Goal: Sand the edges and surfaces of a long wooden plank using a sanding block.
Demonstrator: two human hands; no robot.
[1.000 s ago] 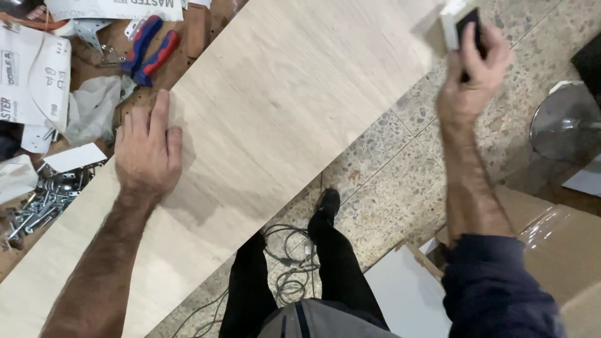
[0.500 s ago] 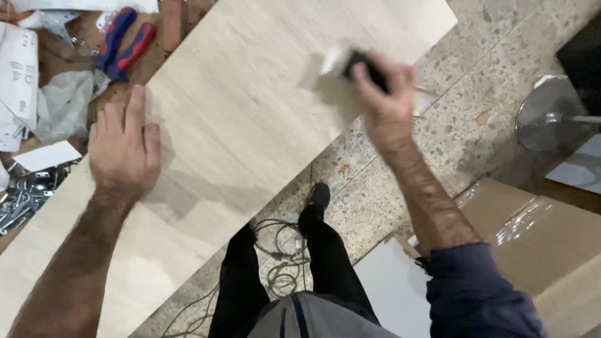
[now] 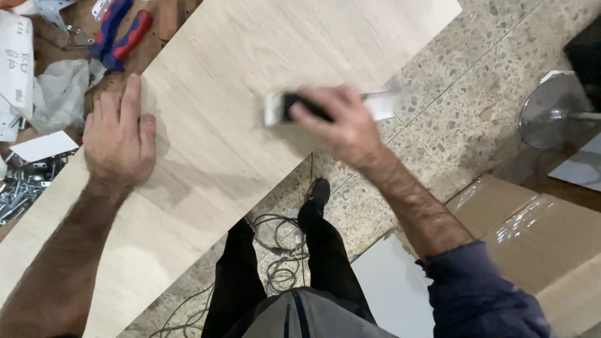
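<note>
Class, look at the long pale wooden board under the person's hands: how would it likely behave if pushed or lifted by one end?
The wooden board looks flat and rigid, so it would probably stay stiff, not sag. Its smooth face suggests it may slide when pushed; the left hand lies flat on it. One end juts over the floor, so lifting by one end would likely feel awkward.

Blurred black-and-white tool (image 3: pixel 294 109) over long pale board (image 3: pixel 238 81).
</note>
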